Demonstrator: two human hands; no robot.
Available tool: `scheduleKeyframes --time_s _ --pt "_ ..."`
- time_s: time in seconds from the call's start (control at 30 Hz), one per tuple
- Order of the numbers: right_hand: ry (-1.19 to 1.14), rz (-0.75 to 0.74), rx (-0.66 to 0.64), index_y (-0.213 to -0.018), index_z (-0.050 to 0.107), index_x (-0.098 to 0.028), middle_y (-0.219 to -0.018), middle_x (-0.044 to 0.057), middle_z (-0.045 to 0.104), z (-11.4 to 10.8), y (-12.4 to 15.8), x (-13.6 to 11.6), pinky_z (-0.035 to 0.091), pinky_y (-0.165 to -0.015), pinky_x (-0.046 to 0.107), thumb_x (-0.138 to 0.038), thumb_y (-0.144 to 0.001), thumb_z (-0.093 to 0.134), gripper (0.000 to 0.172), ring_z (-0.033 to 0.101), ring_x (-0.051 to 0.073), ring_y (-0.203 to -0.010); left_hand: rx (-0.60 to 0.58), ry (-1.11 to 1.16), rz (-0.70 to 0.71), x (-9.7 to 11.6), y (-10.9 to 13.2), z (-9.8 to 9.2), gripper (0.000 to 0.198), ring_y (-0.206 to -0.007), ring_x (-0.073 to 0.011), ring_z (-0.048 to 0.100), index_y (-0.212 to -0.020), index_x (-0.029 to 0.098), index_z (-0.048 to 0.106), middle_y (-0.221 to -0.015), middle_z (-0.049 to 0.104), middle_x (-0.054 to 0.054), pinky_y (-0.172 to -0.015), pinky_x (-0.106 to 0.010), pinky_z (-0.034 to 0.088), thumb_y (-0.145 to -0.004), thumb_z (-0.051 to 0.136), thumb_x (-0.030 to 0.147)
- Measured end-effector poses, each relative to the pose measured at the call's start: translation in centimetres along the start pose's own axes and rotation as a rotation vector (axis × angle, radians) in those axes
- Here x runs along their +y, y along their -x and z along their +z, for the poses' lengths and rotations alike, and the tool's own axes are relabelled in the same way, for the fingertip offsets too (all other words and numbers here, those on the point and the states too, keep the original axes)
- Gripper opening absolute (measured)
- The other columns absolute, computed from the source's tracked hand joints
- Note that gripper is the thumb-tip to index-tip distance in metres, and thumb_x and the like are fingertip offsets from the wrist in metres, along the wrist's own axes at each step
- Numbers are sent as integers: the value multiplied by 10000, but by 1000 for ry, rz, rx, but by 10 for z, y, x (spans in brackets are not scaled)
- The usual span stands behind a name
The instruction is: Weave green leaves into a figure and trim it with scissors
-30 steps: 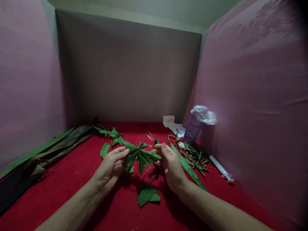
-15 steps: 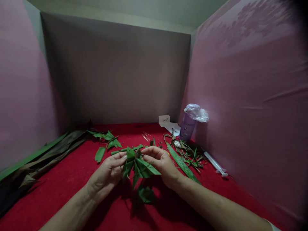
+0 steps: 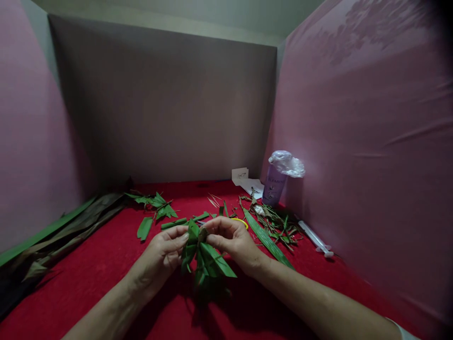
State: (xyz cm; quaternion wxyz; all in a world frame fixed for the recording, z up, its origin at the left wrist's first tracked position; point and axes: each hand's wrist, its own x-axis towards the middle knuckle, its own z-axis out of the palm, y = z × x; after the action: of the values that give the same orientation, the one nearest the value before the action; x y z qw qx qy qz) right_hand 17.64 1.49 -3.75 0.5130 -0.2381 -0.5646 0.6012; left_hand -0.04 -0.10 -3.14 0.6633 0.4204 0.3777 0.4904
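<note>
A bundle of folded green leaves [image 3: 208,259] hangs between my two hands above the red cloth [image 3: 106,283]. My left hand [image 3: 168,248] pinches the bundle's left side between thumb and fingers. On the other side, my right hand [image 3: 233,241] closes its thumb and forefinger on the brownish top of the bundle. The leaf tips fan downward, and the lowest ones are dark and blurred. Just behind my right hand shows a yellow ring-shaped handle [image 3: 242,222], mostly hidden. Cut leaf pieces [image 3: 173,223] lie behind my left hand.
A purple cup [image 3: 274,186] topped with clear plastic stands at the back right, near white paper cards [image 3: 253,186]. Twigs [image 3: 279,226], a long leaf [image 3: 265,238] and a syringe [image 3: 314,238] lie to the right. Leaf sprigs [image 3: 155,203] and long dried leaves [image 3: 71,231] lie left.
The leaf bundle has tilted slightly, its right leaf pointing lower. My right fingers have shifted a little on its top. More of the yellow handle shows behind my right hand.
</note>
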Motion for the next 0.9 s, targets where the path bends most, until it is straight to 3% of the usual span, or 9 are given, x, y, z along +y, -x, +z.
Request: scheduleKeyframes --time_s 0.23,0.4,0.6,0.73,0.9 --pt "6 -57 -16 -711 678 -210 -683 -27 607 4 0 -3 456 -672 260 -277 -625 752 132 550 111 -648 88 -28 64 2 0 3 216 -643 -148 628 -871 159 665 -786 693 -52 -607 -251 491 -667 719 210" --pt "103 -103 -9 -729 673 -214 -692 -11 591 4 2 -1 447 -657 271 -297 -661 731 122 539 133 -676 332 -372 448 7 6 6 227 -876 -201 603 -900 201 669 -895 679 -50 -772 -273 458 -689 700 280" --pt "299 -165 1 -758 667 -225 -705 -10 567 3 5 1 410 -632 264 -284 -734 678 65 497 134 -664 188 -741 760 9 20 14 87 -976 -252 525 -776 239 716 -919 629 -67 -871 -329 387 -734 641 224" --pt "371 -180 -19 -767 656 -222 -688 -19 533 3 7 2 371 -589 247 -283 -756 663 63 462 126 -637 115 -833 817 7 23 19 165 -983 -264 489 -818 270 726 -912 624 -67 -881 -352 366 -690 679 178" --pt "433 -213 -5 -748 642 -221 -683 -17 532 5 9 2 349 -573 247 -267 -770 649 52 449 128 -622 168 -880 849 6 21 22 190 -945 -268 481 -783 287 726 -832 641 -57 -861 -363 357 -649 709 153"
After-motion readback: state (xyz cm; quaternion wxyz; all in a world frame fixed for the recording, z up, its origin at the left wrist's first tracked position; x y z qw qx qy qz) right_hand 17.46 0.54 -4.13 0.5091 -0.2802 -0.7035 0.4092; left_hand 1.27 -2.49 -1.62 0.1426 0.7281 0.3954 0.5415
